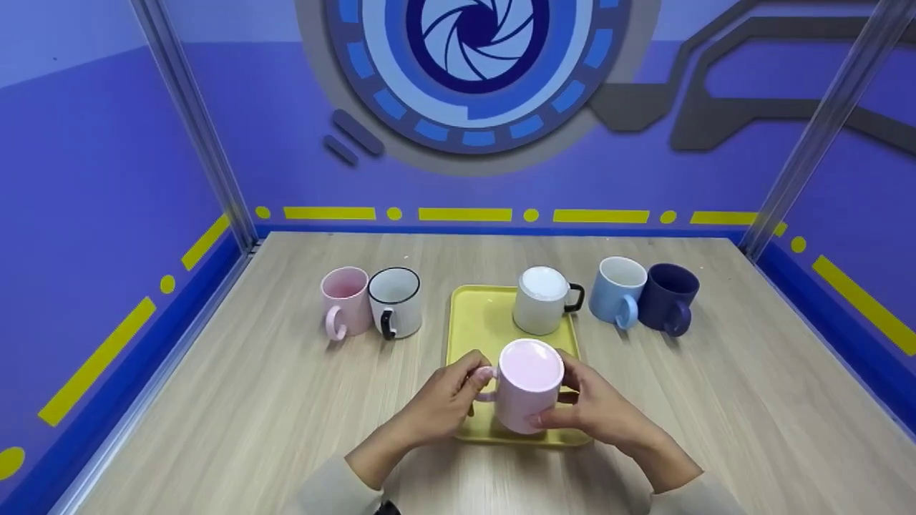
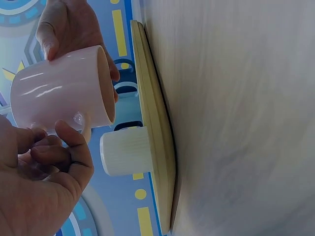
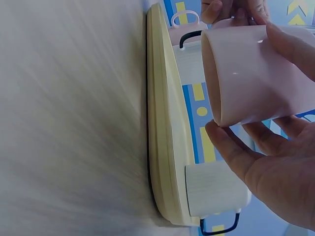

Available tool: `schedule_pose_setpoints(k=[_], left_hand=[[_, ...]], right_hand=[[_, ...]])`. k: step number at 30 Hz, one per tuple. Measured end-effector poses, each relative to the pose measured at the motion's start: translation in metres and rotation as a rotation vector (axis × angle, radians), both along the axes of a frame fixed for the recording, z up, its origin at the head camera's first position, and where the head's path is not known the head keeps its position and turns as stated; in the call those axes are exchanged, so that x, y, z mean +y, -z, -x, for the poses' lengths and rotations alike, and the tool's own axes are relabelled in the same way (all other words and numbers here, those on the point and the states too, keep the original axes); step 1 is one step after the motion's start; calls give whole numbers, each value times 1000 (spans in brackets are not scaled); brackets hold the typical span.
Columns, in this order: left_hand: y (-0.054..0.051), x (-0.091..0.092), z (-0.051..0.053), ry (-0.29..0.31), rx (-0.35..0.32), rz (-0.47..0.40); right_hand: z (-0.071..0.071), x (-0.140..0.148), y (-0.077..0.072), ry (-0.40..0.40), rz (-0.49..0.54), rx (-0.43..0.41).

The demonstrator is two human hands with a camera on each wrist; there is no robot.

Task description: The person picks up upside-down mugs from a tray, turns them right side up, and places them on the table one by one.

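Observation:
A pink mug is held upside down above the near part of a yellow tray. My left hand grips its handle on the left side. From the right, my right hand holds the mug's body, thumb in front and fingers round the far side. In both wrist views the mug's rim hangs apart from the tray. A white mug with a black handle stands upside down on the tray's far right part, its handle pointing right.
Left of the tray stand an upright pink mug and a white mug with black rim and handle, side by side. On the right are a light blue mug and a dark blue mug, both upright. Blue walls enclose the wooden table.

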State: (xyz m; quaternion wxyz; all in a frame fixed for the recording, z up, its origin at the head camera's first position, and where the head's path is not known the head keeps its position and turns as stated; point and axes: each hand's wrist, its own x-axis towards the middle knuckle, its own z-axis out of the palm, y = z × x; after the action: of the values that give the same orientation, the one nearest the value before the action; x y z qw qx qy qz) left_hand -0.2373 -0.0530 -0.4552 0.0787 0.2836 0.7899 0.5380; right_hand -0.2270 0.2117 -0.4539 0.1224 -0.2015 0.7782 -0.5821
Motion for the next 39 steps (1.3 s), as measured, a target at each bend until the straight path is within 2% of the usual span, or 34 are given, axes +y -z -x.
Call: schedule_pose_setpoints(k=[4, 11, 17, 22, 26, 31, 36, 39], left_hand=[[1, 0, 0, -4, 4, 3], [2, 0, 1, -9, -6, -5], [1, 1, 2, -18, -3, 16], [0, 0, 3, -25, 42, 33], [2, -1, 2, -47, 102, 79], [3, -4, 2, -75, 218, 167], [1, -7, 0, -108, 383, 260], [1, -10, 0, -105, 505, 291]], right_hand=[[0, -3, 0, 11, -15, 30], [0, -4, 0, 18, -25, 34], [0, -4, 3, 27, -24, 7], [0, -4, 5, 38, -17, -27], [0, -5, 5, 39, -19, -31], [-1, -5, 4, 66, -23, -28], [-1, -3, 2, 118, -31, -66], [-1, -3, 1, 142, -32, -103]])
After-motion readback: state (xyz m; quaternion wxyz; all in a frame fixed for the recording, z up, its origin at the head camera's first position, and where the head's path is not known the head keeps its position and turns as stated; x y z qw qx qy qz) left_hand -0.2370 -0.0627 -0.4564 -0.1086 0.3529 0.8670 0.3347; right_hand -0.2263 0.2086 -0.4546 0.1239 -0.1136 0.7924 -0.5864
